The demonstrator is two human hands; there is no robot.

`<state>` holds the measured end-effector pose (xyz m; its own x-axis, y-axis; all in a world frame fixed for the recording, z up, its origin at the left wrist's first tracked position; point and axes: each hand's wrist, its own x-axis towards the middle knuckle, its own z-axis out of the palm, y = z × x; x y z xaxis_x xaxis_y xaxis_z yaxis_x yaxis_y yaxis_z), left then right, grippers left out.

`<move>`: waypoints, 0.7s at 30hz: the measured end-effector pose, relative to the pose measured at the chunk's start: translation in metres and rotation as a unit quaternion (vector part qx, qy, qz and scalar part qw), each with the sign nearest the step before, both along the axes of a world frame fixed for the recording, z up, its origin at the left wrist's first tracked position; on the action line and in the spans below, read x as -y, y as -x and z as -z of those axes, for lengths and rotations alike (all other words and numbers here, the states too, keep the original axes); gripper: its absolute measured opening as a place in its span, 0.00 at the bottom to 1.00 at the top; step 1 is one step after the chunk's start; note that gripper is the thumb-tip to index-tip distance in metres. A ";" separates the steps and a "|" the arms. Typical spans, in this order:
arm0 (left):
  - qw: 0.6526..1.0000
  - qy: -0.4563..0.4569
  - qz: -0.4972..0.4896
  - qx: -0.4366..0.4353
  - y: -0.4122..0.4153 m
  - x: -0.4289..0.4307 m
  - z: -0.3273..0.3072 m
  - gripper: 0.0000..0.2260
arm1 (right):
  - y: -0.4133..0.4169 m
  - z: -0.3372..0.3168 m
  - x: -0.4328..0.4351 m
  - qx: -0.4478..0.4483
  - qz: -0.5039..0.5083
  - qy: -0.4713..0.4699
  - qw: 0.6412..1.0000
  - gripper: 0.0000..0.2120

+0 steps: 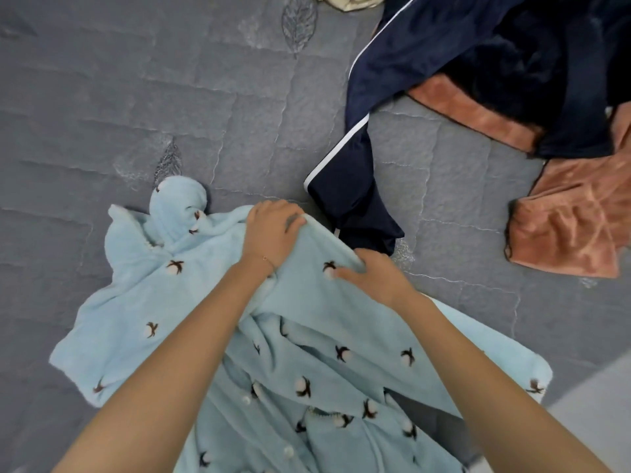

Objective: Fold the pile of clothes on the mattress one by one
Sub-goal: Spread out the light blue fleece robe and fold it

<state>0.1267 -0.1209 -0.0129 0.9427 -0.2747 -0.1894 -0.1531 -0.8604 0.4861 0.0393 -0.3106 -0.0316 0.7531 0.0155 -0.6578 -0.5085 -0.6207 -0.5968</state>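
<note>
A light blue fleece garment (136,302) with small cotton-flower prints lies spread on the grey quilted mattress (170,97), one sleeve bunched at its far end. My left hand (269,230) grips a raised fold along the garment's far edge. My right hand (372,273) grips the same fold a little nearer and to the right. Both forearms reach over the crumpled lower part of the garment.
A dark navy garment with white piping (444,63) sprawls at the upper right, one leg reaching down beside my left hand. A rust-orange cloth (566,227) lies partly under it at the right. A pale cream fabric (348,1) shows at the top edge.
</note>
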 end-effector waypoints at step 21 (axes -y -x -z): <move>0.983 0.121 -0.038 -0.132 -0.016 0.087 -0.017 0.07 | 0.049 0.009 0.143 -0.073 0.030 0.012 0.997 0.11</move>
<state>0.1426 -0.2083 0.0039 0.8888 -0.2731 -0.3681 0.0661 -0.7184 0.6925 -0.0102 -0.4535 -0.0404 0.6484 -0.0431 -0.7601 -0.6253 -0.5995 -0.4995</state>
